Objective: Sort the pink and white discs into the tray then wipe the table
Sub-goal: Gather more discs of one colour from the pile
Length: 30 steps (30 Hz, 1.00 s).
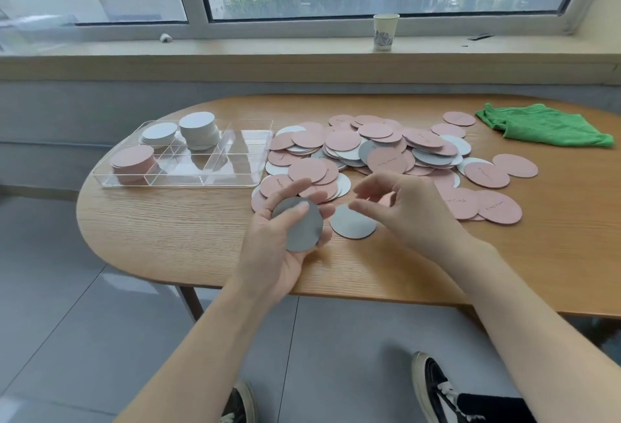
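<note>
My left hand (275,247) holds a white disc (299,226) upright in its palm, thumb across the face. My right hand (400,207) hovers just to the right with loosely curled fingers and nothing in it, above a white disc (353,226) lying flat on the table. A heap of pink and white discs (376,153) spreads over the middle of the wooden table (184,221). A clear divided tray (242,140) at the left holds a pink stack (132,160) and two white stacks (196,130). A green cloth (544,128) lies at the far right.
A paper cup (385,32) stands on the window sill behind the table. The tray's right compartments hold nothing. My shoes show on the tiled floor below the table's front edge.
</note>
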{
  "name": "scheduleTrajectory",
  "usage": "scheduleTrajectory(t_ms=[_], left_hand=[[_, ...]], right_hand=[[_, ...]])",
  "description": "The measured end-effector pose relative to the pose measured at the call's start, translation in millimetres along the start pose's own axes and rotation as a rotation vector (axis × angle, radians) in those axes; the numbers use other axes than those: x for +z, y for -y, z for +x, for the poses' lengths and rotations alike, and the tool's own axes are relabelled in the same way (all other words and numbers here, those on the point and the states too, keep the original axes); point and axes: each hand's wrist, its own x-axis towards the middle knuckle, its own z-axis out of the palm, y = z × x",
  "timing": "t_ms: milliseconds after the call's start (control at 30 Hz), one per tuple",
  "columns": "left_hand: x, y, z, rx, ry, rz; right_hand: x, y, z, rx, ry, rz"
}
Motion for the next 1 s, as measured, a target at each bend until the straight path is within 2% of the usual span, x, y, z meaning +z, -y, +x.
scheduleTrajectory(t_ms=[67, 167, 467, 600, 667, 733, 1000], left_hand=[[-0.9, -3.1, 3.1, -0.062, 0.005, 0.048], [-0.7, -0.8, 6.3, -0.055, 0.041, 0.114], [-2.3, 9.9, 7.5, 0.027, 0.086, 0.208], [-2.6, 9.8, 6.1, 0.032, 0.047, 0.222], [-0.1, 8.3, 5.7, 0.026, 0.018, 0.214], [2.4, 6.4, 5.5, 0.023, -0.006, 0.203], [9.8, 6.4, 6.3, 0.023, -0.057, 0.199]], right_hand=[[-0.3, -10.6, 2.3, -0.007, 0.132, -0.137], [3.8, -21.9, 4.6, -0.068, 0.266, -0.226], [5.8, -20.9, 14.7, 0.015, 0.31, -0.155], [4.2, -15.5, 9.1, 0.098, 0.22, -0.073], [0.9, -17.0, 7.4, 0.145, 0.102, 0.015], [-6.1, -19.1, 5.3, 0.192, 0.062, 0.129], [-18.9, -12.2, -7.2, 0.293, 0.126, 0.659]])
